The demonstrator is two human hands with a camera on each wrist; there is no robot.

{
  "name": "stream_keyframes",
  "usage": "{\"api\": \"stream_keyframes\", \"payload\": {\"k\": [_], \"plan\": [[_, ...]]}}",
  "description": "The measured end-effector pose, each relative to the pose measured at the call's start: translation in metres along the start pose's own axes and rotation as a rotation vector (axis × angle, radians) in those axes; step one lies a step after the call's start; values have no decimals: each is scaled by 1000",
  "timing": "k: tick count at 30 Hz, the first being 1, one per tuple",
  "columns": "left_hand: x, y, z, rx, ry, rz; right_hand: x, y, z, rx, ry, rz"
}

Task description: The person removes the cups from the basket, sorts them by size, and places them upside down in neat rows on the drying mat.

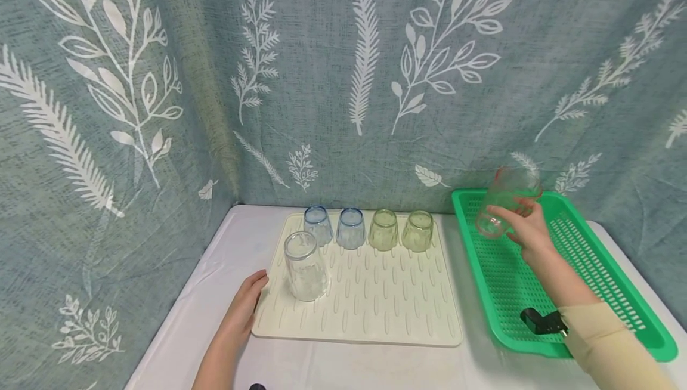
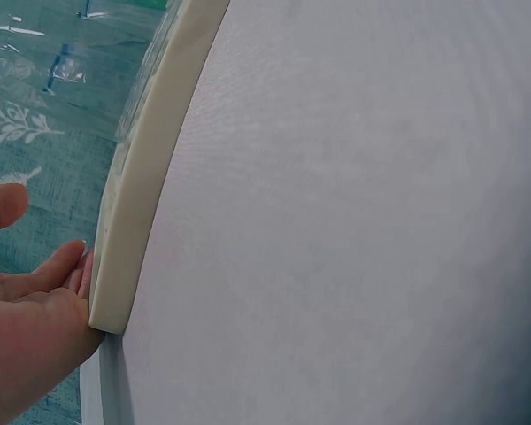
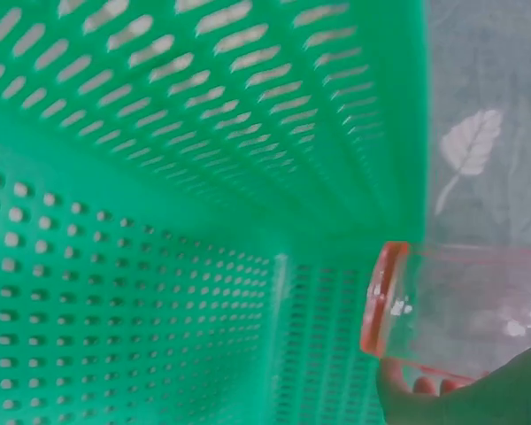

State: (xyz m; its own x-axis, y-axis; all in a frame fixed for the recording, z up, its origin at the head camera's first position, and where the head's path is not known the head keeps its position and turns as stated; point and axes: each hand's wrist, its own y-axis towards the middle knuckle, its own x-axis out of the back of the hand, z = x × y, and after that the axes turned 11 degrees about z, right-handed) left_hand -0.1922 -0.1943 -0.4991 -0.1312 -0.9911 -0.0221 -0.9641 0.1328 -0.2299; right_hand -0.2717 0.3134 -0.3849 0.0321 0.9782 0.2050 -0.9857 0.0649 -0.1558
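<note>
My right hand [image 1: 528, 229] grips a clear, pink-tinted drinking glass [image 1: 507, 199], which is tilted over the far end of the green basket [image 1: 474, 259]. In the right wrist view the glass [image 3: 460, 305] shows a reddish-pink end pointing toward the basket wall. My left hand [image 1: 248, 300] rests at the left edge of the cream drying mat [image 1: 376, 306], fingers loosely extended and holding nothing. A tall clear glass [image 1: 306, 268] stands on the mat near that hand. Behind it, a back row holds two blue glasses [image 1: 351, 229] and two green glasses [image 1: 383, 230], narrow ends up.
Perforated walls and floor [image 3: 115, 283] of the basket fill much of the right wrist view. A blue-green curtain with white leaf prints [image 1: 322, 80] hangs right behind the mat and basket. White cloth [image 1: 333, 366] covers the table.
</note>
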Motion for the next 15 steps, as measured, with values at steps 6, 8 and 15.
{"api": "stream_keyframes", "payload": {"k": [6,8,15], "plan": [[1,0,0,0,8,-7,-7,-15,13,54,48,-36],[1,0,0,1,6,-11,-9,-21,17,61,66,-38],[0,0,0,2,2,-14,-20,-37,24,87,115,-32]]}}
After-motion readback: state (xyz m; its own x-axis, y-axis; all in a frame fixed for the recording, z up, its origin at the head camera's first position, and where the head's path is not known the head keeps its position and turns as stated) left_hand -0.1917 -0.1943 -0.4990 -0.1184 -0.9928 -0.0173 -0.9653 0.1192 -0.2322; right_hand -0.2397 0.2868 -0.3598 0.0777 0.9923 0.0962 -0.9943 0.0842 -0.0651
